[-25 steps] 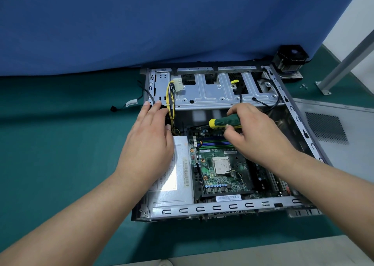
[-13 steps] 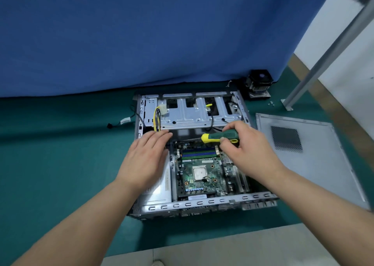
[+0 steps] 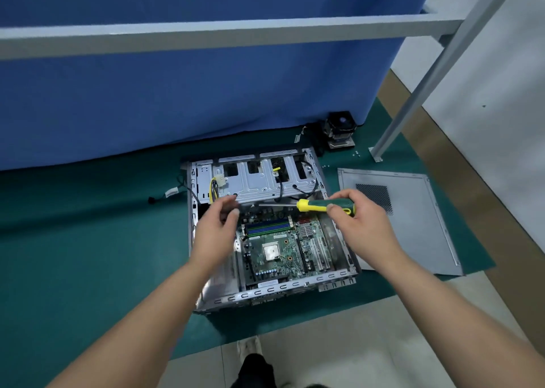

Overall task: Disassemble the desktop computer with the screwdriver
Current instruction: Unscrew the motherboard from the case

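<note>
A: Where is the grey metal desktop computer case point(image 3: 274, 291) placed, and how is it laid?

B: It is laid on its side on the green mat point(image 3: 88, 255), with the open side up, so that the green motherboard point(image 3: 277, 249) inside can be reached from above. The flat grey side panel point(image 3: 413, 228) is put on the mat just beside the case, on the right. A black cooler with a fan point(image 3: 339, 129) is set behind the case, near the blue curtain point(image 3: 191, 92). It is judged that both were already taken off.

A: What is held by the right hand point(image 3: 362, 225)?

B: The screwdriver with the green and yellow handle point(image 3: 321, 205) is gripped there. The fingers are curled around the handle, and the tool is kept almost horizontal above the case, with the metal shaft pointed to the left.

A: And the left hand point(image 3: 216, 234)?

B: It is raised over the left part of the case, with the thumb and fingers brought close near the tip of the shaft. Perhaps a small screw is taken from the tip, but this is too small to be seen. Whether something is pinched cannot be told.

A: Why is the tool held in this way?

B: Probably the tip is presented to the other hand, not to a screw.
</note>
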`<state>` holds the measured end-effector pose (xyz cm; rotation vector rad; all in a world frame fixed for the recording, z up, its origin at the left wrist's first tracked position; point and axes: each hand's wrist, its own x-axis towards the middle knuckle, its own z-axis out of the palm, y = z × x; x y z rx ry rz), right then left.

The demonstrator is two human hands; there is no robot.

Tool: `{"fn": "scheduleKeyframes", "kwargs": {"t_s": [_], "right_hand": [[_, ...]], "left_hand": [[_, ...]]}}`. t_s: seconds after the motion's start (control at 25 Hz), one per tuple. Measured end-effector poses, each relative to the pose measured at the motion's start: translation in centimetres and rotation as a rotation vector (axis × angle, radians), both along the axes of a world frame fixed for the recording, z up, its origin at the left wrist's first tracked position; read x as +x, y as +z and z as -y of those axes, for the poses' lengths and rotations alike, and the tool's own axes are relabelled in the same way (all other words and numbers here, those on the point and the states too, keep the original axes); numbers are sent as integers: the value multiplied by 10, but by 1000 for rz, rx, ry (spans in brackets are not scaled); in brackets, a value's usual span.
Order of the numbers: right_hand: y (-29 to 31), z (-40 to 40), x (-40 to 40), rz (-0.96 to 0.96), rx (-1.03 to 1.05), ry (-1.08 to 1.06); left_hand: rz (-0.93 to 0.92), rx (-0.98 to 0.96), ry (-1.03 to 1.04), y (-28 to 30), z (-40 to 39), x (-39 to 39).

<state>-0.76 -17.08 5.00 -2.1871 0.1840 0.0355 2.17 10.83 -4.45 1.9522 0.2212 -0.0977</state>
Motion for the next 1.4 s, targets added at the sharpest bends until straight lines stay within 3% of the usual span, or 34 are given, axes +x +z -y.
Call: {"fn": "scheduleKeyframes", "kwargs": {"t_s": [0.12,0.2,0.28,0.72,0.92,1.04,1.28,1.4], "right_hand": [[6,9,6,-1,56,-64],[6,14,11,-21,121,-115],[0,19,18,-47,208,-155],[-4,57,60,-118,426,-149],[-19,44,70,-237,1155,-305],[-18,39,81,-244,1154,-383],[20,63,109,67,1147,-250],[32,66,118,97,886,-104]], "left_hand": [[-364,-938,222,34,33,21],[-490,-1214,243,45,48,28],[-509,-1294,237,48,60,32],[-414,-1169,417,51,99,64],[-406,-1168,473,48,111,64],[-406,-1130,457,44,114,64],[-479,-970,309,39,121,71],[-464,-904,225,43,130,75]]}}
